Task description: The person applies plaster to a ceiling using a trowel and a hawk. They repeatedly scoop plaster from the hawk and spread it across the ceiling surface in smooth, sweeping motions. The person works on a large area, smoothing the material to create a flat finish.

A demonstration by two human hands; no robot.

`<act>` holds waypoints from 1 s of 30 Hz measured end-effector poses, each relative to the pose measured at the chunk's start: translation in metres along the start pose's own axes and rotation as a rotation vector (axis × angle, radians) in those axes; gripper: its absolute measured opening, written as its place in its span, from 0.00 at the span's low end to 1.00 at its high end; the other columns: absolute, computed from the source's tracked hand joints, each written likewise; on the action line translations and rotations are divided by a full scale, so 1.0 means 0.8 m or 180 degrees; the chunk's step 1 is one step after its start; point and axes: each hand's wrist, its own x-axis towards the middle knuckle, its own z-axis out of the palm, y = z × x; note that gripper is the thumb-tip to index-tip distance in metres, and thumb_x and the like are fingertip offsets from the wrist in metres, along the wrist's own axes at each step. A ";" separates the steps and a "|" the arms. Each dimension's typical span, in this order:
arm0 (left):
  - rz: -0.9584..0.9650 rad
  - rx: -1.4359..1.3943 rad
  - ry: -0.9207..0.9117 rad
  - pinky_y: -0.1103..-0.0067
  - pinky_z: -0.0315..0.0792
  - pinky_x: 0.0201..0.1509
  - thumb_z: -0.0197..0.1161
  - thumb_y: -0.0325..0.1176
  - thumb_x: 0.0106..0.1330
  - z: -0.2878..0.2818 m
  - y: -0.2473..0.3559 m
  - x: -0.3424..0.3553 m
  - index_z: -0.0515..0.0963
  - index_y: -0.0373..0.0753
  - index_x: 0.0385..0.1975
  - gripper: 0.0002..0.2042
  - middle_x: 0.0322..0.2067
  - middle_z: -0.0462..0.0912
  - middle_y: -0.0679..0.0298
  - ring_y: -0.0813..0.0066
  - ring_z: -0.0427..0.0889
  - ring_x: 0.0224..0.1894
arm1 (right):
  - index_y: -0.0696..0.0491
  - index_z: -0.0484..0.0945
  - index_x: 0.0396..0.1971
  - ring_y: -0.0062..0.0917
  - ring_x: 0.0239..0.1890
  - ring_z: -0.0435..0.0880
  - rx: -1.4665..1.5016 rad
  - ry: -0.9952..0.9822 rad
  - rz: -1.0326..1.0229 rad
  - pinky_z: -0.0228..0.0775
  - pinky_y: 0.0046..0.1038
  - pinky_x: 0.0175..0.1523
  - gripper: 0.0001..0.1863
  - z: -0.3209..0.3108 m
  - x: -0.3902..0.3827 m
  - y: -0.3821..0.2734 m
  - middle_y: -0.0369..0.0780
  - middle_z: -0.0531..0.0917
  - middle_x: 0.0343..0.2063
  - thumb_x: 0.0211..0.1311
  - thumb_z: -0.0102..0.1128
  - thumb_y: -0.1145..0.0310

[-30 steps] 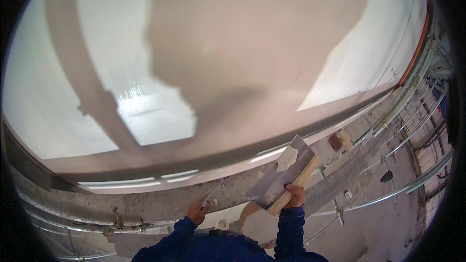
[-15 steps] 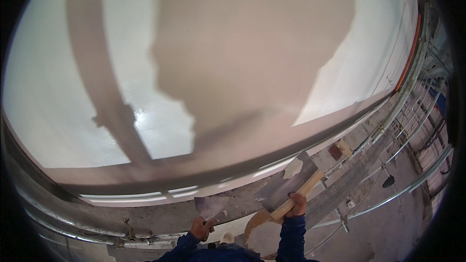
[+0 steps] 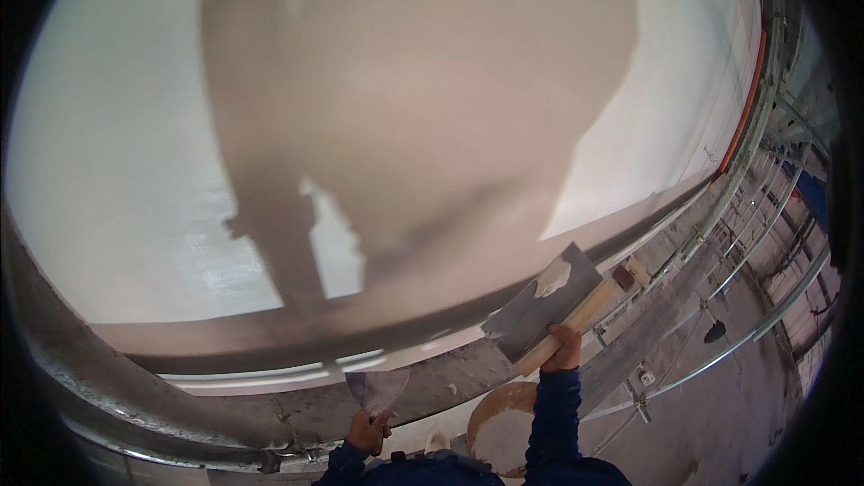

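My left hand (image 3: 367,432) is closed on a broad putty knife (image 3: 376,391), its flared blade pointing up and away from me. To the right, my right hand (image 3: 564,347) grips the wooden edge of a wide flat metal plastering blade (image 3: 531,310). A pale lump of plaster (image 3: 553,278) sits on that blade's face, near its far end. Both tools are held in front of a large smooth wall (image 3: 432,108), apart from its lit surface as far as I can tell. Shadows of me and of a pole fall across the wall.
Below my hands stands a round bucket (image 3: 500,427) with pale contents. Thick scaffold pipes (image 3: 180,409) run along the left. Metal rails (image 3: 720,355) and a worn plank (image 3: 621,364) lie to the right, with a lower floor beyond. A reddish-brown block (image 3: 622,277) rests by the wall base.
My right hand has lifted the plastering blade slightly up and right. The view has shifted, the shadows on the wall have moved, and more of the bucket shows.
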 end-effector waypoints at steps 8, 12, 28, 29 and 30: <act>-0.0056 0.0125 -0.0030 0.81 0.64 0.19 0.53 0.37 0.59 -0.041 0.031 -0.016 0.76 0.34 0.27 0.11 0.11 0.72 0.64 0.79 0.71 0.14 | 0.57 0.70 0.22 0.28 0.25 0.72 0.0100 0.0056 0.0429 0.66 0.28 0.34 0.09 0.004 -0.073 0.078 0.38 0.71 0.20 0.33 0.55 0.75; 0.0310 0.0559 -0.0090 0.81 0.65 0.20 0.54 0.39 0.58 -0.060 0.041 -0.024 0.77 0.36 0.24 0.13 0.11 0.73 0.64 0.79 0.71 0.14 | 0.57 0.69 0.26 0.30 0.28 0.73 0.0172 0.0185 0.0416 0.69 0.30 0.38 0.12 -0.003 -0.097 0.094 0.38 0.71 0.23 0.34 0.53 0.75; 0.0195 0.0380 -0.0473 0.79 0.67 0.20 0.54 0.40 0.57 -0.078 -0.036 -0.020 0.77 0.34 0.21 0.14 0.10 0.74 0.62 0.76 0.74 0.15 | 0.55 0.67 0.33 0.32 0.31 0.73 0.0341 0.0626 0.0389 0.69 0.32 0.40 0.19 0.018 -0.185 0.109 0.39 0.71 0.27 0.34 0.54 0.75; 0.0289 0.0265 -0.0382 0.79 0.67 0.20 0.54 0.39 0.57 -0.078 -0.047 -0.019 0.77 0.34 0.21 0.13 0.10 0.74 0.61 0.76 0.74 0.14 | 0.55 0.67 0.34 0.32 0.32 0.73 0.0338 0.0648 0.0368 0.69 0.33 0.41 0.19 0.024 -0.188 0.108 0.39 0.71 0.28 0.34 0.54 0.75; 0.0636 0.0464 -0.0249 0.79 0.67 0.20 0.55 0.39 0.56 -0.077 -0.042 -0.020 0.77 0.34 0.21 0.13 0.10 0.74 0.61 0.75 0.74 0.14 | 0.56 0.67 0.34 0.32 0.32 0.73 0.0336 0.0673 0.0334 0.69 0.33 0.42 0.20 0.027 -0.191 0.108 0.39 0.71 0.28 0.34 0.54 0.75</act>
